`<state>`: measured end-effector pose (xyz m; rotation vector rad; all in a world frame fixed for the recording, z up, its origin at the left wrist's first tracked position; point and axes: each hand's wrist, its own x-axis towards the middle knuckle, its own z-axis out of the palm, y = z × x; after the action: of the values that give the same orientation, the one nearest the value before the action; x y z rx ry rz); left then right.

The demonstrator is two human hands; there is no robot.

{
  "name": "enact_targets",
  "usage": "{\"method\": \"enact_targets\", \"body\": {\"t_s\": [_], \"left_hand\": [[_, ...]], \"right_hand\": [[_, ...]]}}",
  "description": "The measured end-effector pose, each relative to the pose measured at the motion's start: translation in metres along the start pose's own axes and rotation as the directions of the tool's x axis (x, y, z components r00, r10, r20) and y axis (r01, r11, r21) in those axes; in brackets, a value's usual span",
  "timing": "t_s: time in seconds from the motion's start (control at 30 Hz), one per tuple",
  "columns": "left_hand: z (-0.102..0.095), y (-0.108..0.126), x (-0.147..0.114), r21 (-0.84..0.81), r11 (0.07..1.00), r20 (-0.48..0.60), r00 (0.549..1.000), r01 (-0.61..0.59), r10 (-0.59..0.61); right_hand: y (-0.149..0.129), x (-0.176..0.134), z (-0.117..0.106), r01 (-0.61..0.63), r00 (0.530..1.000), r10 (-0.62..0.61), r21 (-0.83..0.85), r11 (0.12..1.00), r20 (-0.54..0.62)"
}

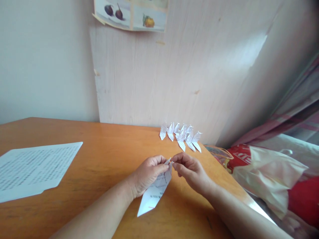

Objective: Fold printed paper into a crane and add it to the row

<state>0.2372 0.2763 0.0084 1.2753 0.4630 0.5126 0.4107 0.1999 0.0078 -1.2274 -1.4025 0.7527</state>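
A folded piece of printed white paper (156, 194) is held between my two hands over the table, its wide pointed end hanging down toward me. My left hand (152, 172) is closed round its upper left side, thumb on top. With thumb and index finger, my right hand (188, 169) pinches the small narrow tip at the paper's upper end. Beyond my hands stands a cluster of several small folded paper figures (181, 136), white with print, close together near the table's back right edge.
Printed sheets (37, 169) lie in a stack on the wooden table (104, 146) at the left. The table's right edge slopes past my right arm, with red and white plastic bags (271, 169) beside it. A fruit picture (132, 15) hangs on the wall panel behind.
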Motion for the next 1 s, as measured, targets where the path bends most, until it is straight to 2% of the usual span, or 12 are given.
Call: {"method": "enact_targets", "body": {"t_s": [0.4,0.6,0.8,1.0], "left_hand": [[-0.0020,-0.0009,-0.0011,0.068,0.997,0.066,0.997,0.046,-0.050],[-0.0036,-0.0007,0.0000,0.085,0.994,0.080,0.994,0.070,-0.077],[0.0000,0.0009,-0.0001,0.062,0.997,0.043,0.998,0.049,-0.052],[0.0061,0.0000,-0.0015,0.054,0.999,-0.013,1.000,-0.007,0.008]], "right_hand": [[-0.0029,-0.0047,-0.0028,0.026,1.000,-0.026,-0.019,0.999,0.010],[-0.0047,-0.0034,-0.0029,-0.056,0.998,0.054,0.096,0.994,0.017],[-0.0069,0.0009,-0.0027,-0.087,0.992,0.102,0.183,0.979,-0.078],[-0.0070,-0.0012,0.0002,-0.095,0.995,0.096,0.160,0.983,0.000]]}}
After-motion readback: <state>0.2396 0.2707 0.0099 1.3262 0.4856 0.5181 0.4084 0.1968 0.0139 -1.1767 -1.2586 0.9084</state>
